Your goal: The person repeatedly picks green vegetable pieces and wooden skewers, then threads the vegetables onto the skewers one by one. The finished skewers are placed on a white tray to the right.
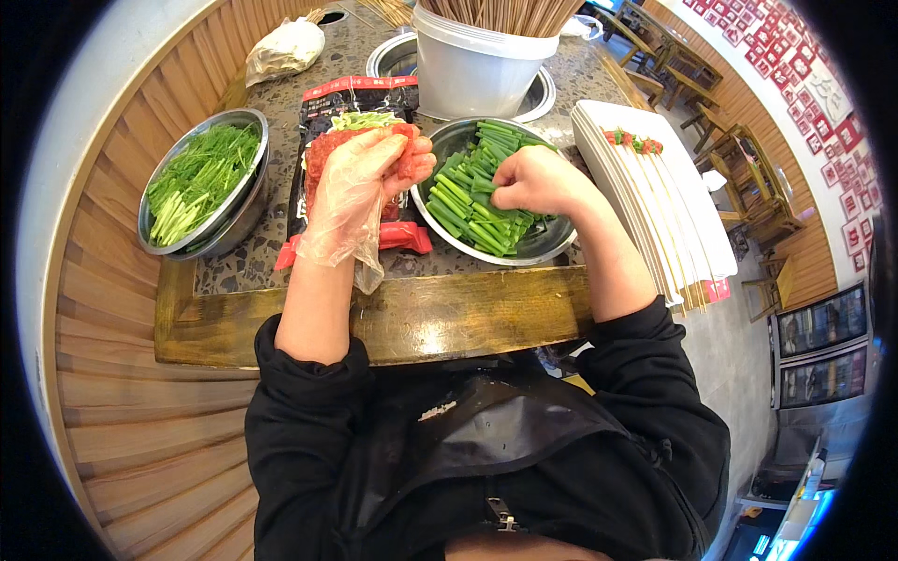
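My left hand [372,168], in a clear plastic glove, holds a piece of red raw meat [407,153] in its curled fingers. It is above an opened black and red package [358,84] with more red meat [324,158] and some pale green shreds [365,120] on it. My bare right hand [537,179] reaches into a steel bowl [570,242] of cut green scallion lengths [463,200], its fingertips pinched at a green piece. Skewers with meat and green pieces [633,142] lie on stacked white trays [691,161] at the right.
A white bucket [484,70] of wooden sticks stands behind the bowl, over a round metal-rimmed opening. Herbs [203,175] fill a metal bowl at the left. A plastic bag [286,50] lies farther back. The wooden table edge [470,308] runs nearest my body.
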`<state>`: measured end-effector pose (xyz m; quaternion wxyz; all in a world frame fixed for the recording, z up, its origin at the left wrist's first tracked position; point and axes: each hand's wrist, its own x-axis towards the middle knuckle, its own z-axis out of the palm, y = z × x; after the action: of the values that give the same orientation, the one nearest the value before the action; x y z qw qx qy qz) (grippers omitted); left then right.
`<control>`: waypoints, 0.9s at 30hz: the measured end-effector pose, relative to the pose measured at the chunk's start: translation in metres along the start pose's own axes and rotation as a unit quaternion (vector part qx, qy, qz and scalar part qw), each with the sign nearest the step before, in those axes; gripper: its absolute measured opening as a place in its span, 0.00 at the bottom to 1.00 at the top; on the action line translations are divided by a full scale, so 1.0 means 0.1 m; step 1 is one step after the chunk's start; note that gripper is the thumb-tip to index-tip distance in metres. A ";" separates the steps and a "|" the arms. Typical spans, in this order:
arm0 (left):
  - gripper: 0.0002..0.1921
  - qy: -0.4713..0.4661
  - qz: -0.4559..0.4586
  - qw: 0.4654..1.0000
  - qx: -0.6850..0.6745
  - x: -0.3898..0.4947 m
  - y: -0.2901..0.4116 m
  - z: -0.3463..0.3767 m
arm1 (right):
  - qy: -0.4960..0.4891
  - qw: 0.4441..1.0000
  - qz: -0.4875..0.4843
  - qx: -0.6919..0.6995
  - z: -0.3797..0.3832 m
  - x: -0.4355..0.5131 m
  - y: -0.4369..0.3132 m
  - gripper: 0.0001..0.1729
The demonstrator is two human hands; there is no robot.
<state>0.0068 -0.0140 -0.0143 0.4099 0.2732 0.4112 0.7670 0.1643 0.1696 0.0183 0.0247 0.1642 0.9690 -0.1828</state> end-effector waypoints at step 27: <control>0.15 -0.057 -0.014 0.997 0.047 -0.03 -0.22 0.31 | 0.326 0.904 -0.276 0.027 0.21 0.00 -0.20 0.09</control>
<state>0.0405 0.0034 -0.0179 0.4301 0.3298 0.4265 0.7241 0.1579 0.1443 0.0055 -0.3481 -0.0588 0.9244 -0.1445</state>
